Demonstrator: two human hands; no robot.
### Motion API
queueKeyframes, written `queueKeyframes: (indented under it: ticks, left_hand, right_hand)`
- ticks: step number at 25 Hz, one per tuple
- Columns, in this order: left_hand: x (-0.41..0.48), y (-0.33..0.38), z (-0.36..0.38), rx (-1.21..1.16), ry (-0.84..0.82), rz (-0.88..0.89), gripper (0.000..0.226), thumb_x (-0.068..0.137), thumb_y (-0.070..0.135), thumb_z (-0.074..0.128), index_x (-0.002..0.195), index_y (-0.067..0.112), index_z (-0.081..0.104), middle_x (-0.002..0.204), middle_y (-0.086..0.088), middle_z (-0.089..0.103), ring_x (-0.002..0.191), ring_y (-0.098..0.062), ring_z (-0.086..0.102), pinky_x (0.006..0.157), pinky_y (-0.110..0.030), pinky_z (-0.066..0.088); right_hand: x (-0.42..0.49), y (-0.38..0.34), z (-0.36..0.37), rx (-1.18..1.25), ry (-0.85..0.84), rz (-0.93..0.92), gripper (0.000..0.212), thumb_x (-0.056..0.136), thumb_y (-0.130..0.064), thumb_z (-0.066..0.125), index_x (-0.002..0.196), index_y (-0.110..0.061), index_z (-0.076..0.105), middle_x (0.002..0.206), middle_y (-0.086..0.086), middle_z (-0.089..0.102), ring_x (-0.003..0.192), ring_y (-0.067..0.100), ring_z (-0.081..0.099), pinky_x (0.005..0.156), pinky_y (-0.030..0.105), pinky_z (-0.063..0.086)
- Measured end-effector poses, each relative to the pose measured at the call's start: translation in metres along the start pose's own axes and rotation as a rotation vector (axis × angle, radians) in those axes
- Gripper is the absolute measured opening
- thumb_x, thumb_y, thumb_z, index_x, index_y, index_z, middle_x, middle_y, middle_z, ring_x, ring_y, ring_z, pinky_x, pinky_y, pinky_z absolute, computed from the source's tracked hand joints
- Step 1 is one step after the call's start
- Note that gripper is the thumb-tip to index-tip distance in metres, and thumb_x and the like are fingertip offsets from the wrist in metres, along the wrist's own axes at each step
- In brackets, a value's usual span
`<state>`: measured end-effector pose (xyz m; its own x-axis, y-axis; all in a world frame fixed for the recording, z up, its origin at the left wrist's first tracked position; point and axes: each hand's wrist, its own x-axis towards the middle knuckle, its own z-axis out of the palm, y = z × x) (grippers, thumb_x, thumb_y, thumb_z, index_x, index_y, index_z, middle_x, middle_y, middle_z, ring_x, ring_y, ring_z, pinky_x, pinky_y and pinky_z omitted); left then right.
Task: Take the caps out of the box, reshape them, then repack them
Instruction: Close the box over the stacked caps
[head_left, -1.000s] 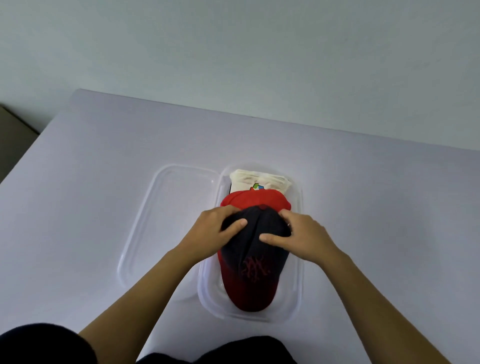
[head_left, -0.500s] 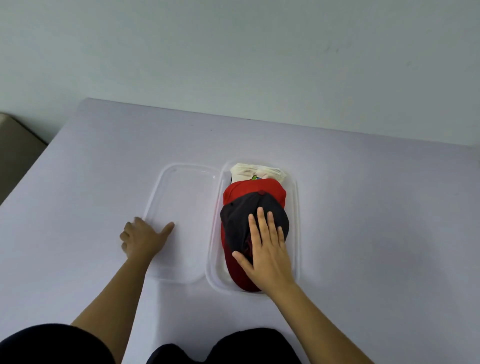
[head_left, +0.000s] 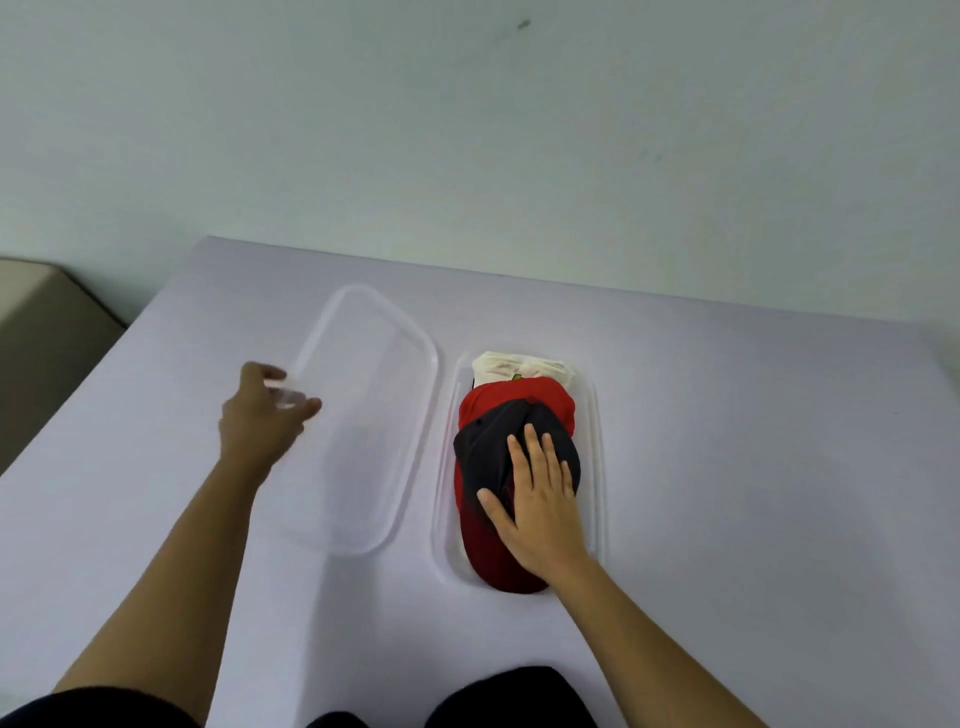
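Observation:
A clear plastic box (head_left: 597, 467) stands on the table right of centre. Three caps lie stacked in it: a cream cap (head_left: 519, 366) at the far end, a red cap (head_left: 514, 397) over it, and a dark navy cap (head_left: 485, 447) with a red brim on top. My right hand (head_left: 540, 499) lies flat on the navy cap, fingers spread. The clear lid (head_left: 363, 415) is left of the box, its left edge tilted up off the table. My left hand (head_left: 265, 415) grips that left edge.
The pale lilac table (head_left: 753, 493) ends at a light wall behind. A brown surface (head_left: 47, 332) lies beyond the table's left edge. Dark clothing (head_left: 509, 696) shows at the near edge.
Both hands were on the navy cap. My left hand moved left to the lid and has lifted its left edge. My right hand flattened onto the cap.

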<state>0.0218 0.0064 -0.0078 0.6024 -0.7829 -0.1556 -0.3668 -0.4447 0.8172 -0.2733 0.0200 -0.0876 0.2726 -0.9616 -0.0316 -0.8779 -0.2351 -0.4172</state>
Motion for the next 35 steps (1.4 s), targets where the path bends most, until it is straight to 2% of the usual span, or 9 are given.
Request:
queueKeyframes:
  ticks: [3, 6, 8, 12, 15, 18, 20, 22, 35]
  left_hand:
    - [-0.009, 0.038, -0.028, 0.063, 0.034, 0.136, 0.062, 0.080, 0.022, 0.069, 0.132, 0.034, 0.038, 0.095, 0.003, 0.066, 0.083, -0.032, 0.066, 0.088, -0.044, 0.050]
    - [-0.027, 0.076, -0.026, -0.149, -0.101, 0.125, 0.068, 0.084, 0.013, 0.060, 0.143, 0.035, 0.033, 0.097, 0.002, 0.064, 0.067, -0.024, 0.061, 0.066, -0.027, 0.045]
    - [-0.040, 0.084, 0.008, -0.215, -0.215, 0.102, 0.067, 0.081, 0.013, 0.059, 0.141, 0.033, 0.036, 0.096, 0.000, 0.066, 0.061, -0.022, 0.060, 0.056, -0.026, 0.041]
    - [-0.067, 0.058, 0.080, -0.234, -0.304, -0.064, 0.062, 0.082, 0.021, 0.059, 0.141, 0.028, 0.039, 0.103, -0.006, 0.066, 0.063, -0.020, 0.063, 0.060, -0.029, 0.047]
    - [-0.086, 0.026, 0.113, -0.062, -0.316, -0.073, 0.059, 0.091, 0.035, 0.054, 0.145, 0.022, 0.034, 0.135, -0.007, 0.053, 0.111, -0.027, 0.060, 0.097, -0.042, 0.047]
    - [-0.091, 0.006, 0.130, 0.006, -0.316, -0.027, 0.059, 0.095, 0.038, 0.048, 0.147, 0.021, 0.027, 0.154, -0.006, 0.031, 0.138, -0.027, 0.035, 0.111, -0.045, 0.032]
    - [-0.091, 0.001, 0.136, 0.004, -0.360, -0.009, 0.060, 0.098, 0.038, 0.041, 0.150, 0.025, 0.016, 0.157, -0.003, 0.024, 0.142, -0.027, 0.029, 0.114, -0.044, 0.027]
    - [-0.091, -0.002, 0.141, 0.021, -0.398, 0.040, 0.058, 0.099, 0.036, 0.036, 0.151, 0.029, 0.009, 0.158, -0.001, 0.020, 0.144, -0.027, 0.026, 0.115, -0.044, 0.023]
    - [-0.082, -0.009, 0.159, 0.197, -0.350, 0.126, 0.054, 0.101, 0.032, 0.032, 0.151, 0.025, 0.011, 0.160, 0.003, 0.013, 0.144, -0.025, 0.026, 0.115, -0.040, 0.023]
  right_hand:
    - [-0.002, -0.019, -0.021, 0.340, 0.123, 0.099, 0.072, 0.091, -0.060, 0.027, 0.148, -0.019, 0.016, 0.159, -0.001, 0.008, 0.146, 0.014, 0.003, 0.119, 0.035, 0.009]
    - [0.016, -0.041, -0.063, 0.845, 0.111, 0.256, 0.066, 0.091, -0.056, 0.036, 0.147, -0.025, 0.020, 0.153, -0.006, 0.026, 0.140, 0.012, 0.025, 0.111, 0.026, 0.022]
    - [0.028, -0.036, -0.084, 1.091, 0.048, 0.335, 0.079, 0.080, -0.070, 0.032, 0.147, -0.031, 0.016, 0.152, -0.007, 0.028, 0.137, 0.016, 0.033, 0.112, 0.034, 0.025]
    - [0.021, 0.007, -0.080, 0.856, 0.094, 0.517, 0.077, 0.084, -0.060, 0.049, 0.146, -0.024, 0.022, 0.144, 0.000, 0.041, 0.128, 0.024, 0.045, 0.103, 0.037, 0.040]
    - [0.000, 0.032, -0.049, 0.765, 0.061, 0.541, 0.066, 0.087, -0.047, 0.055, 0.143, -0.021, 0.031, 0.147, 0.004, 0.038, 0.131, 0.023, 0.042, 0.108, 0.039, 0.039]
    - [-0.006, 0.037, -0.038, 0.740, 0.109, 0.539, 0.060, 0.091, -0.035, 0.055, 0.143, -0.017, 0.032, 0.154, 0.003, 0.021, 0.140, 0.021, 0.026, 0.110, 0.034, 0.029]
    - [-0.006, 0.041, -0.036, 0.729, 0.117, 0.556, 0.059, 0.091, -0.035, 0.055, 0.143, -0.019, 0.033, 0.157, 0.001, 0.013, 0.144, 0.021, 0.017, 0.112, 0.036, 0.026]
    - [-0.006, 0.044, -0.032, 0.779, 0.086, 0.556, 0.060, 0.092, -0.036, 0.053, 0.145, -0.021, 0.029, 0.156, 0.000, 0.022, 0.142, 0.021, 0.024, 0.112, 0.038, 0.028]
    - [-0.001, 0.054, -0.019, 0.806, 0.110, 0.553, 0.060, 0.093, -0.033, 0.052, 0.146, -0.033, 0.024, 0.150, -0.001, 0.035, 0.137, 0.023, 0.036, 0.111, 0.041, 0.034]
